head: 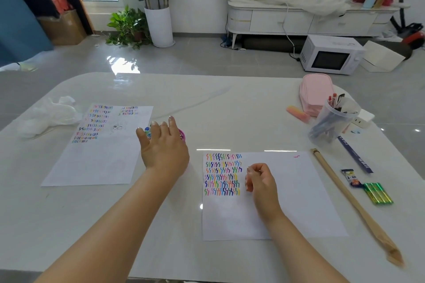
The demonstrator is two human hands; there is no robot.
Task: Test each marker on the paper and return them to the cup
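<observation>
Markers back in the cup, left hand over them, paper already well filled.

The cup (181, 135), pink and mostly hidden, stands at mid-frame on the desk (207, 103), between the two sheets, with coloured markers (147, 130) showing at its top. The paper (287, 190) at lower right carries six rows of test strokes (223, 174) in its upper left corner, so much testing looks done; how many markers remain cannot be told. A second sheet (92, 163) at left is also marked. The left hand (163, 151) reaches forward, palm down, fingers spread and nearly straight over the marker tops, none visibly pinched, probably choosing the next. The right hand (261, 179) rests on the paper just beside the strokes, fingers curled in, no marker seen in it.
</observation>
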